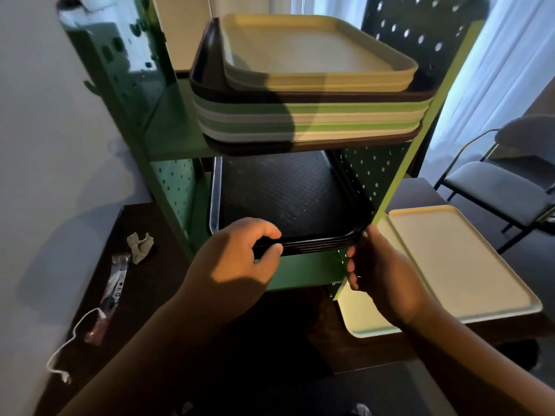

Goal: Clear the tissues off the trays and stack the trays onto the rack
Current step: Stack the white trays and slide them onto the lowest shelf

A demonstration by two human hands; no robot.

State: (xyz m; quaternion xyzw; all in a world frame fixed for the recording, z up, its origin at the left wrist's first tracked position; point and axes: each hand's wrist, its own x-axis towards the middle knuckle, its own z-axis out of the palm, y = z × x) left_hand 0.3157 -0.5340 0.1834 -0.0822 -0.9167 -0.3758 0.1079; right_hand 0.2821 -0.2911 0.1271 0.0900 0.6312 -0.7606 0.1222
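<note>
Head view: two hands hold a stack of black trays (pixel 288 202) on the lower shelf of a green rack (pixel 303 270).

Left hand (pixel 237 262) curls its fingers and thumb round the stack's front edge; right hand (pixel 378 268) grips the front right corner, fingers curled together. Above the black trays, the upper shelf carries a mixed pile topped by cream trays (pixel 315 52). Right of the rack, a cream tray (pixel 462 265) lies on the dark table (pixel 150 283). Left of the rack lie a crumpled tissue (pixel 140 243) and a wrapper (pixel 115 282).
</note>
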